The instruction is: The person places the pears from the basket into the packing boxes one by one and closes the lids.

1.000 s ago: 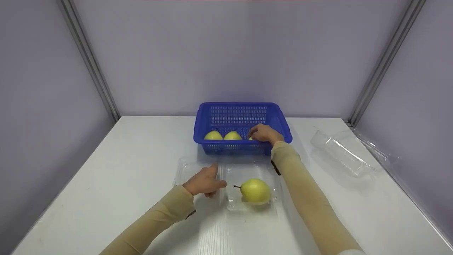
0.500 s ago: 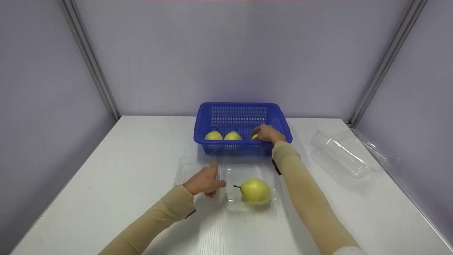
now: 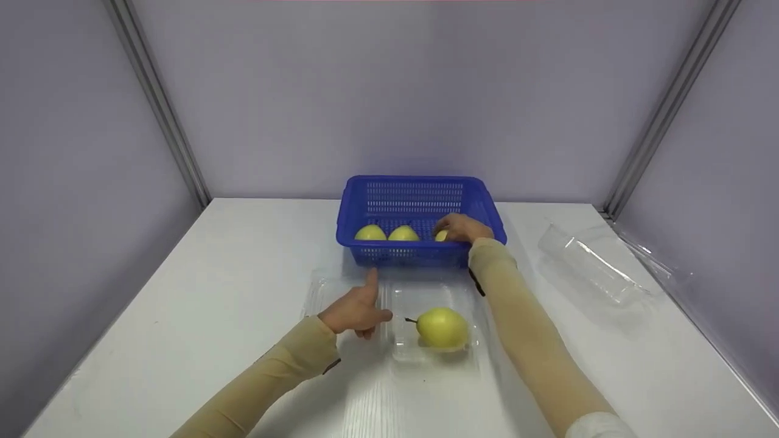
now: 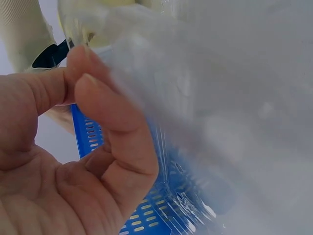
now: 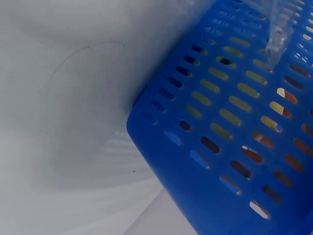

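Note:
My right hand (image 3: 464, 229) reaches inside the blue plastic basket (image 3: 420, 244) and grips a pear (image 3: 442, 235), mostly hidden by the fingers. Slots in the basket wall (image 5: 186, 161) show bits of yellow fruit and fingers in the right wrist view. Two more pears, one left (image 3: 370, 233) and one beside it (image 3: 403, 233), sit in the basket. My left hand (image 3: 356, 308) holds an opened clear plastic clamshell box (image 3: 426, 295) by its middle; in the left wrist view thumb and finger meet at the plastic edge (image 4: 161, 98). A yellow-green pear (image 3: 442, 328) lies in the box's right half, stem pointing left.
More clear plastic boxes (image 3: 593, 261) lie on the right side of the white table (image 3: 243, 255). Grey panels stand at the back (image 3: 426, 91) and both sides. The basket stands near the table's back edge, just beyond the clamshell box.
My right hand has shifted slightly to the right inside the basket, and more of the pear under its fingers shows. The left hand stays at the clamshell box.

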